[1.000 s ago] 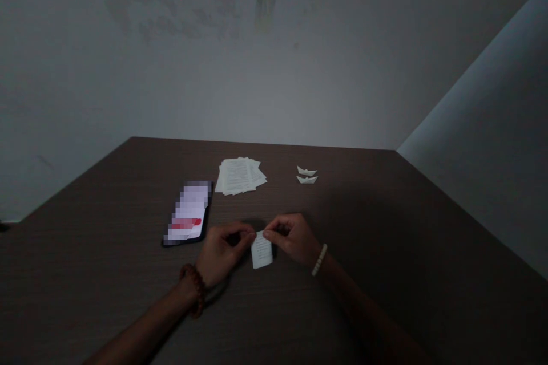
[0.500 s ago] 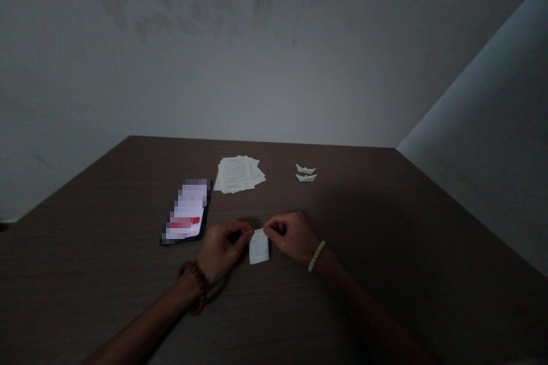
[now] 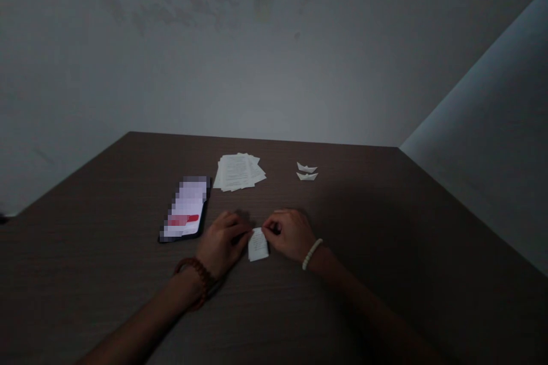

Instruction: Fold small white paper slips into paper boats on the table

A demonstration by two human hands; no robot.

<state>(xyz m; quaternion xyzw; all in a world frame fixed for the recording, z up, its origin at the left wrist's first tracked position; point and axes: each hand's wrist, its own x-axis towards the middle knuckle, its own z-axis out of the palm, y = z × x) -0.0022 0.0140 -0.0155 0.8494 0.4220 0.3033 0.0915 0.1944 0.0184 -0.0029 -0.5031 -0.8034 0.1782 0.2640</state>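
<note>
A small piece of printed white paper (image 3: 258,246), seemingly folded, lies between my hands at the middle of the table. My left hand (image 3: 221,242), with a brown bead bracelet at the wrist, pinches its upper left corner between thumb and fingers. At the upper right corner, the thumb and index finger of my right hand (image 3: 291,232) pinch the same paper; a pale bead bracelet is on that wrist. The fingertips cover the paper's top corners.
Beyond my left hand a phone (image 3: 186,208) with a lit, blurred screen lies flat. A loose stack of printed sheets (image 3: 237,172) is behind it to the right. Two folded paper boats (image 3: 307,177) sit farther right on the dark wooden table (image 3: 368,228), which meets a wall (image 3: 274,80).
Both hands keep their pinch on the paper, with only small shifts of the fingers. The paper sits slightly higher and farther left in view; the camera has moved a little.
</note>
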